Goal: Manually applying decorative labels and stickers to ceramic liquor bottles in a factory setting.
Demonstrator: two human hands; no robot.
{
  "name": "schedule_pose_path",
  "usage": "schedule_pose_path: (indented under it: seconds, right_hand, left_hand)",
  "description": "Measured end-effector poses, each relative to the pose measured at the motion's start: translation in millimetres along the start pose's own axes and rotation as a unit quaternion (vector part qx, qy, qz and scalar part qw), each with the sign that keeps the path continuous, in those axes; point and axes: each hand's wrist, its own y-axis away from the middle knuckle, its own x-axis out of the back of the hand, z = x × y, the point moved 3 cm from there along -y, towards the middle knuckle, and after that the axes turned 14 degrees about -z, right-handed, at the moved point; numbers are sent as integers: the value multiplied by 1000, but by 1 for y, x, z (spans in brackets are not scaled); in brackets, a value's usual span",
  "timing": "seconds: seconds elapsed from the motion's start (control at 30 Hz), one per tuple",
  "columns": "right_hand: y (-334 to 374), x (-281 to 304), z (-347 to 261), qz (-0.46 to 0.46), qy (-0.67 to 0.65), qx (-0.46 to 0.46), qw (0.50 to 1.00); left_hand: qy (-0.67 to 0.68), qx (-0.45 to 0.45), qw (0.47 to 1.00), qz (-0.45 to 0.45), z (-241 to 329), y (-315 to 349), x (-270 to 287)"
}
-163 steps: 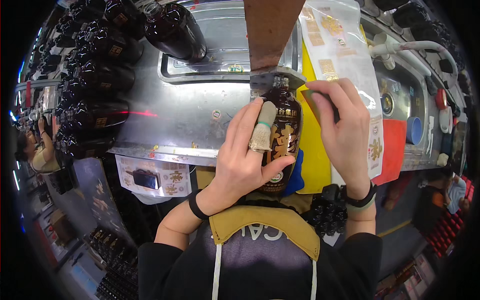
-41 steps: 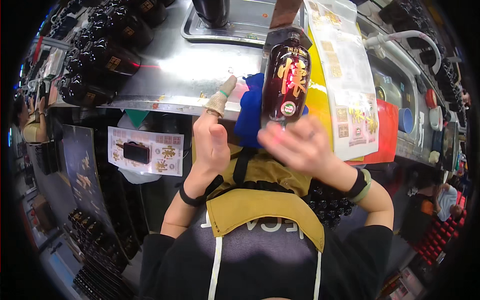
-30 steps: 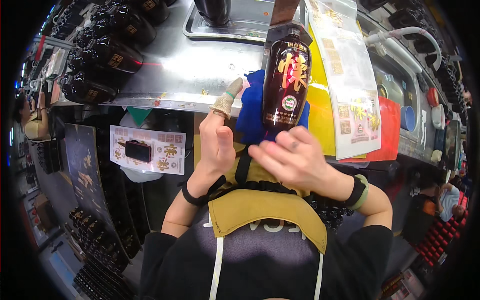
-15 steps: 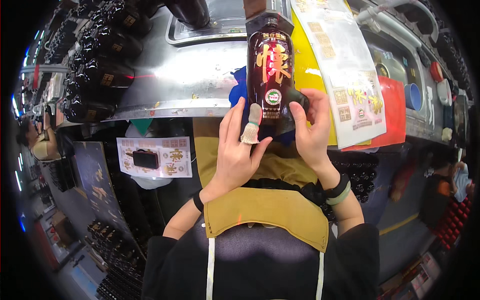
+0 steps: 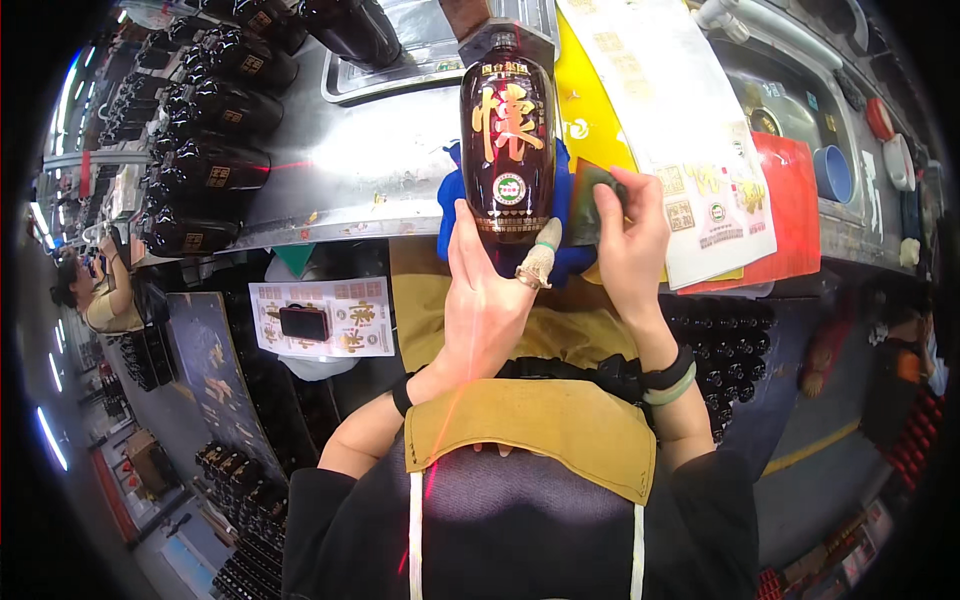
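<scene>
A glossy dark red-brown bottle (image 5: 508, 130) lies with its neck pointing away from me, gold lettering and a round green-white emblem facing up. Its neck end rests at a dark angular support (image 5: 505, 42), and blue cloth (image 5: 452, 205) is bunched under its body. My left hand (image 5: 485, 305) is closed about the base end, with bare fingertips on the left side and a finger in a whitish cover at the right. Just right of the bottle, my right hand (image 5: 635, 230) pinches a dark green flat scraper (image 5: 597, 205), apart from the glass.
Printed transfer sheets (image 5: 690, 130) lie over yellow and red sheets (image 5: 790, 210) at the right. Several dark bottles (image 5: 215, 170) line the left of the metal table (image 5: 340, 170). A metal tray (image 5: 430, 70) is behind. A small dark box (image 5: 303, 322) sits on another printed sheet.
The bottle has shifted slightly left and looks turned a little. My left hand's covered finger has moved from the bottle's front to its lower right. My right hand has drawn away with the scraper.
</scene>
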Motion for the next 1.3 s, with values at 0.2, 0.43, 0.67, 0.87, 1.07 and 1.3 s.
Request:
schedule_pose_path:
  seconds: [0.2,0.43,0.67,0.87,1.07,1.3]
  right_hand:
    - [-23,9,-42,16,88,133,987]
    - [-12,-21,-88,-245,270,467,806]
    - [-112,-51,-116,-167,382,416,808]
    - [-74,-32,-89,-186,342,545,742]
    - [-92,10,-112,-89,240,320,912]
    - [-106,9,-122,-42,238,327,914]
  left_hand:
    - [131,38,990,23,-12,-6,4]
    - [274,5,956,102,-63,-9,4]
    - [427,13,899,98,-68,-23,0]
    - [412,-16,907,89,-71,-29,-5]
    - [260,-74,959,90,-59,-37,11]
    - [275,-65,954,102,-61,-37,11]
